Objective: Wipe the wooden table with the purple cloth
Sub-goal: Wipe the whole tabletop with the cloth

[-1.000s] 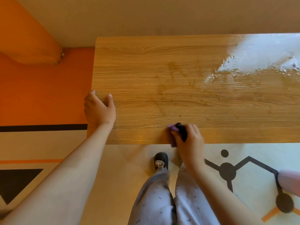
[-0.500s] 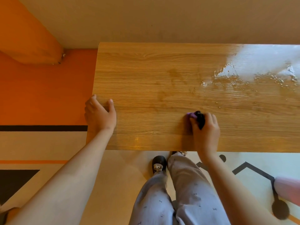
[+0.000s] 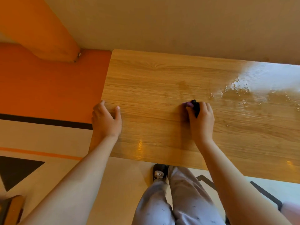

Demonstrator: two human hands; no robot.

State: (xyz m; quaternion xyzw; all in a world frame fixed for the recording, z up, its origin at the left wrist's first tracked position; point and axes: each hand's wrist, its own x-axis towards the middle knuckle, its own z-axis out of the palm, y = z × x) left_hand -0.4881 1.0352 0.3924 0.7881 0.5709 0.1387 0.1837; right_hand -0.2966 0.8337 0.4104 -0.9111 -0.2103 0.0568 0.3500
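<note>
The wooden table fills the middle of the view, its left edge next to an orange floor area. My right hand grips a bunched purple cloth with a dark part showing between the fingers, pressed on the tabletop near its middle. Most of the cloth is hidden under the hand. My left hand rests flat on the table's left edge, fingers spread. Wet shiny streaks and droplets lie on the wood to the right of the cloth.
A beige wall runs behind the table's far edge. An orange beam slants at the upper left. My legs in grey trousers and a dark shoe stand below the near edge, on a patterned floor.
My right hand has slid the cloth from the near edge away from me and rightward toward the wet patch. The left hand has stayed on the left edge.
</note>
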